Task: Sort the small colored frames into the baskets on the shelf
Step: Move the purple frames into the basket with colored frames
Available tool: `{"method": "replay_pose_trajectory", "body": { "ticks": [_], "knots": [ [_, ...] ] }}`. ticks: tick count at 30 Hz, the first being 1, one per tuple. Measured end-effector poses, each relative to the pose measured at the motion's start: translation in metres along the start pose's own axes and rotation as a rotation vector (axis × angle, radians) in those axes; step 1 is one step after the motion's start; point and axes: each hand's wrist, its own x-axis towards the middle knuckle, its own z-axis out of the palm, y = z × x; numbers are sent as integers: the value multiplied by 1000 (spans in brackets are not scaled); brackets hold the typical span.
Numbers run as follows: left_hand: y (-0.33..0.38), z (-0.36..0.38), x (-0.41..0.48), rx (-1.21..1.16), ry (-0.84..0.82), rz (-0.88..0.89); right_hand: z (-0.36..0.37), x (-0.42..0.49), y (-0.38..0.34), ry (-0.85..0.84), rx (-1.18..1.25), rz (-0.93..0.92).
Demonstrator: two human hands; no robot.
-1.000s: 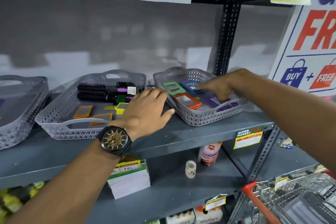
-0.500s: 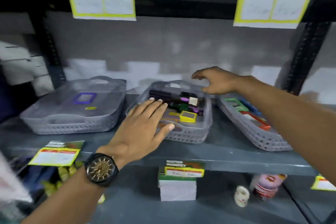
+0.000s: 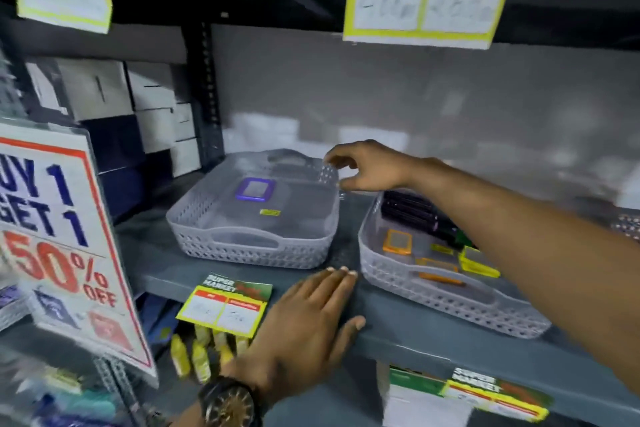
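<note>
Blurring throughout, right hand (image 3: 367,166) loosely open, empty, left hand (image 3: 308,315) flat, labels unreadable.

Pale grey lattice-patterned baskets (image 3: 256,253), purple frame (image 3: 255,189), orange frame (image 3: 397,242), yellow frame (image 3: 476,262), dark grey shelf (image 3: 398,329).

1. Grey metal shelf (image 3: 408,326) carries two grey perforated plastic baskets side by side: left basket (image 3: 252,246), right basket (image 3: 446,302), apart.
2. Left basket holds a purple rectangular frame (image 3: 255,189); small yellow tag (image 3: 269,212) in front-right of it.
3. Right basket: orange frame (image 3: 397,242) front-left, yellow frame (image 3: 476,262) right of it, black brushes (image 3: 412,210) behind.
4. Right hand (image 3: 367,166) over left basket's back-right corner; left hand (image 3: 308,326) on shelf edge, in front of the gap.
</note>
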Motion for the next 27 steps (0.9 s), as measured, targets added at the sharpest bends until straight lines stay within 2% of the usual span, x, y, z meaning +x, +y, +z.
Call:
{"method": "replay_pose_trajectory", "body": {
  "ticks": [7,16,27],
  "knots": [
    [-10,4,12,45,-15,61,32,85,-36,-176,-39,-76],
    [-9,5,18,32,-63,-6,88,174,-56,-401,-183,-57],
    [-6,7,18,22,-75,-34,108,219,-48,-460,-210,33]
  ]
}}
